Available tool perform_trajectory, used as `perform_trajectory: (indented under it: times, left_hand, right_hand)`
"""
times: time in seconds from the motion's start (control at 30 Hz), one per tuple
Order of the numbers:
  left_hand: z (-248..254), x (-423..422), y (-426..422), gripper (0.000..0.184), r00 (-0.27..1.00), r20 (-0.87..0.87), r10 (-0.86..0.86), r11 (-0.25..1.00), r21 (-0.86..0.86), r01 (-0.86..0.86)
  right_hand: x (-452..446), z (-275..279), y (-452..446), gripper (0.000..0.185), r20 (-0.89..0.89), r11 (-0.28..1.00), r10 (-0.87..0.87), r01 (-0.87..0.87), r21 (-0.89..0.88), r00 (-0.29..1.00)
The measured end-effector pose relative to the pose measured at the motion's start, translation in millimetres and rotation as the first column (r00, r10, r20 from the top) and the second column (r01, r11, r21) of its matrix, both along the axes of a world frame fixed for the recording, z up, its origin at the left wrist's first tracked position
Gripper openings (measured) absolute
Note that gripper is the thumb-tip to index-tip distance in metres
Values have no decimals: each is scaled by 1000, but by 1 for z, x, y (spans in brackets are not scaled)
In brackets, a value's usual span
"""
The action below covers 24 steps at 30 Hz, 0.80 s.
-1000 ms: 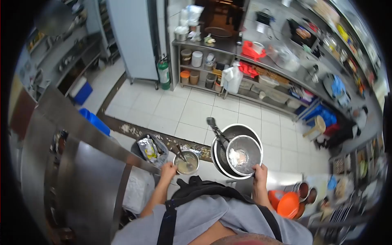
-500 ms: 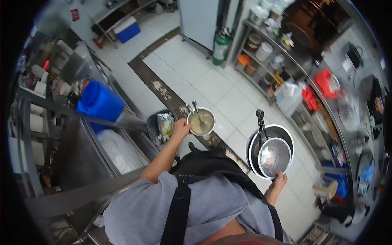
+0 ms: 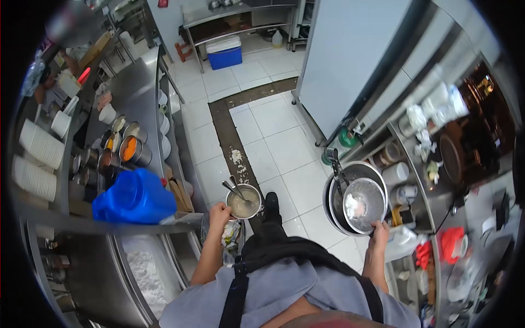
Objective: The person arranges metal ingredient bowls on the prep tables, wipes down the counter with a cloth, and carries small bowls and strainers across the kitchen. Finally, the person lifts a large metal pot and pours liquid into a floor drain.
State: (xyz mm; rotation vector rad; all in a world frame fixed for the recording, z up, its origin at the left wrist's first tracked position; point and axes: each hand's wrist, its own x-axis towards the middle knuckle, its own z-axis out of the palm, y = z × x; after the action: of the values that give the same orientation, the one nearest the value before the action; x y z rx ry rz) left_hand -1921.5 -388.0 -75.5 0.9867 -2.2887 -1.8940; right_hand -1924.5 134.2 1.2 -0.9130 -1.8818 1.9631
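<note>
My left hand grips the edge of a round metal bowl holding a cloudy, pale liquid. Two metal spoons lean in it, their handles over the rim. Out to the right, my right hand is closed on the rim of a small metal bowl, which is nested in larger metal bowls. White stuff with a pinkish lump lies in the small bowl. A black-handled utensil, perhaps tongs, stands in the stack; its lower end is hidden.
Left are a blue plastic jug, a bin of white material and a steel counter beside food containers. Ahead stand a tall pale cabinet and a green cylinder. Shelves line the right. A dark strip crosses the tiled floor.
My view has shifted forward and turned, bringing more of the left counter and far room into sight. Both hands keep their bowls. Two spoon handles now show in the left bowl instead of one.
</note>
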Motion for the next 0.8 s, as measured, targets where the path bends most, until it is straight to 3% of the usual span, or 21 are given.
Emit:
perform_trajectory:
  times: [0.03,0.07,0.13,0.2,0.27,0.3,0.37,0.47,0.53,0.57,0.63,0.7,0.8]
  left_hand:
    - [0,-18,-14,15,1000,28,1,996,-91,2]
    - [-4,-55,-27,15,1000,17,22,997,-69,-21]
    - [-14,-96,-51,15,993,83,-82,875,-472,112]
    - [-14,-150,-73,17,996,83,-18,941,-335,45]
    - [29,-206,-84,16,995,70,73,987,-149,-62]
    - [40,-237,-89,16,993,82,82,985,-156,-69]
    - [52,-294,-104,16,980,-1,200,980,15,-200]
    - [58,-370,-132,16,968,-68,241,970,44,-239]
    - [57,-411,-153,14,958,-81,275,961,54,-271]
    - [56,-429,-163,13,949,-87,303,952,72,-298]
    - [56,-455,-184,11,948,-89,306,952,4,-307]
    - [39,-476,-209,10,907,-20,420,907,30,-420]
    - [55,-503,-226,11,850,-17,526,849,76,-523]
  right_hand:
    - [-29,-5,-8,8,-15,1000,27,-27,4,1000]
    - [-68,-4,-12,12,-50,998,57,-57,14,997]
    - [-131,18,-32,8,11,993,106,-105,-57,994]
    - [-194,18,-38,6,31,986,152,-149,-75,988]
    - [-248,26,-58,5,41,977,184,-178,-115,982]
    - [-275,40,-71,4,57,984,164,-159,-84,985]
    - [-329,40,-89,4,75,988,145,-141,-62,987]
    - [-416,27,-110,4,42,976,195,-190,-106,980]
    - [-469,48,-147,5,60,975,220,-217,-55,974]
    - [-501,29,-141,5,88,962,272,-269,-45,958]
    - [-556,24,-166,5,87,960,281,-280,-23,956]
    - [-632,22,-198,7,84,954,296,-291,-68,951]
    - [-734,35,-254,6,65,914,402,-396,-90,913]
